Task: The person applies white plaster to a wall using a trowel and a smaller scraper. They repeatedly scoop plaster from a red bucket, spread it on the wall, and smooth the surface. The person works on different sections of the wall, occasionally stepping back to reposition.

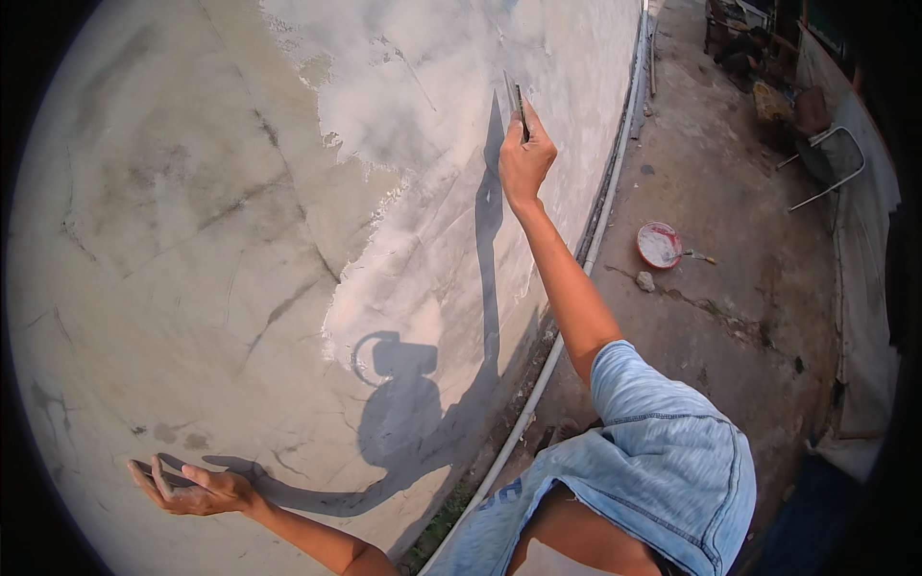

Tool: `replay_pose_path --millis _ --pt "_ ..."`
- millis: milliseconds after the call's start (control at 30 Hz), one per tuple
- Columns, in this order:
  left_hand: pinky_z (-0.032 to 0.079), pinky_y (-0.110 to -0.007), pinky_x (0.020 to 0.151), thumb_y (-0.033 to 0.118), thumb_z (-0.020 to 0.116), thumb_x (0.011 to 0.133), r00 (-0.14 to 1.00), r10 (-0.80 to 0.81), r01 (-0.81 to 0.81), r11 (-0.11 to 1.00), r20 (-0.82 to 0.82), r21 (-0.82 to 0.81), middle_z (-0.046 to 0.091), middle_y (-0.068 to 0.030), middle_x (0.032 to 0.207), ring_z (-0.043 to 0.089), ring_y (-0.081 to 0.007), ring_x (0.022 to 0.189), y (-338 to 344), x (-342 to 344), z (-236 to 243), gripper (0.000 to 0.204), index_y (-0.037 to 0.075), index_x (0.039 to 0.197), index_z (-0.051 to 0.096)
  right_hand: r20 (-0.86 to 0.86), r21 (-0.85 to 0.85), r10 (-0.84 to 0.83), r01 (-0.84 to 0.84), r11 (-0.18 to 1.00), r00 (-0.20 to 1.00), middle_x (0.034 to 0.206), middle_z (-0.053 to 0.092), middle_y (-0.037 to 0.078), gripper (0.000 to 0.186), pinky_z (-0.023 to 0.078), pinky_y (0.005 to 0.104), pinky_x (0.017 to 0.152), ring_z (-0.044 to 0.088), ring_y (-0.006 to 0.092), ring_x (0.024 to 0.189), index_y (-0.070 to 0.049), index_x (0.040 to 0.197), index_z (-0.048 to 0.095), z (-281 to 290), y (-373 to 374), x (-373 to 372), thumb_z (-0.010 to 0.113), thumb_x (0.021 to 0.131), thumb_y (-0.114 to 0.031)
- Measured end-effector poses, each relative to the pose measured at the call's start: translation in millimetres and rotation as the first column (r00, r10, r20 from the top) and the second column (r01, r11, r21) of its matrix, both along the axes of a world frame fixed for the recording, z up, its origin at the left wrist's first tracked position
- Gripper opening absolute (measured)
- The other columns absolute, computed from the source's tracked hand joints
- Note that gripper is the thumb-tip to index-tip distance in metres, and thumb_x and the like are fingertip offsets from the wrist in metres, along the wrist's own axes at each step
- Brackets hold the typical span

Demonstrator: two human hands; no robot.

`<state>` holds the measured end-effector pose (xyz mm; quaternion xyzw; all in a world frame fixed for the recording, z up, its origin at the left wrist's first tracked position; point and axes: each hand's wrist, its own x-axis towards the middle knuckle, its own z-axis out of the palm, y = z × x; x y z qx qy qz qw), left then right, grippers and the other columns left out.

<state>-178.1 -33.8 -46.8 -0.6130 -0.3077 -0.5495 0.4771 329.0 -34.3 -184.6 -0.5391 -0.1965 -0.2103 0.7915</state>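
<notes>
Your right hand (527,163) pinched the scraper (516,104) by the white coating (403,115) on the wall (163,317) — too steep a tilt could have gouged it; your left hand (200,492), loosely spread, held nothing.

The wall (173,317) is grey-beige with dark cracks (266,129); on it lie a cloudy white coat (403,86) and a blue-grey shadow (399,422). The tool (515,99) at the wall is grey and black. Beside the wall are a pale grey pipe (613,180), brownish ground (711,355), a red bowl (676,247) of whitish paste (656,246) and a mottled light-blue shirt (663,451).
</notes>
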Motion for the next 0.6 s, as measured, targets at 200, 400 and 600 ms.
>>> replay_pose_path --millis 200,400,600 --pt "0.04 -0.043 0.106 0.031 0.044 0.099 1.0 0.026 -0.026 0.999 -0.017 0.027 0.051 -0.0146 0.14 0.054 -0.0292 0.121 -2.6 -1.0 5.6 0.034 0.004 0.115 0.055 0.111 -0.065 0.085 -0.078 0.995 0.99 0.118 0.069 0.017 0.043 0.052 0.0271 0.075 0.066 0.0163 0.091 -0.002 0.132 0.06 33.9 8.6 -59.1 0.062 0.089 -0.003" --pt "0.041 -0.042 0.105 0.03 0.044 0.1 0.999 -0.032 0.032 0.999 -0.008 0.0 0.051 -0.014 0.141 0.056 -0.0284 0.117 0.0 2.4 -0.1 0.034 0.004 0.118 0.054 0.709 -0.11 0.244 -0.239 0.965 0.661 0.125 0.064 0.021 0.057 0.054 0.0365 0.095 0.065 0.0317 0.114 -0.003 0.129 0.062 42.0 -30.3 -169.7 0.065 0.074 0.009" --pt "0.038 -0.041 0.105 0.03 0.044 0.1 1.0 -0.01 0.01 1.0 -0.009 0.021 0.052 -0.0136 0.14 0.054 -0.0286 0.119 -5.1 -0.3 5.5 0.036 0.001 0.119 0.054 0.135 0.034 0.071 -0.076 0.996 0.988 0.08 0.07 0.011 0.031 0.044 0.0256 0.056 0.057 0.0074 0.064 0.003 0.124 0.064 38.3 -26.2 -30.1 0.054 0.095 -0.002"
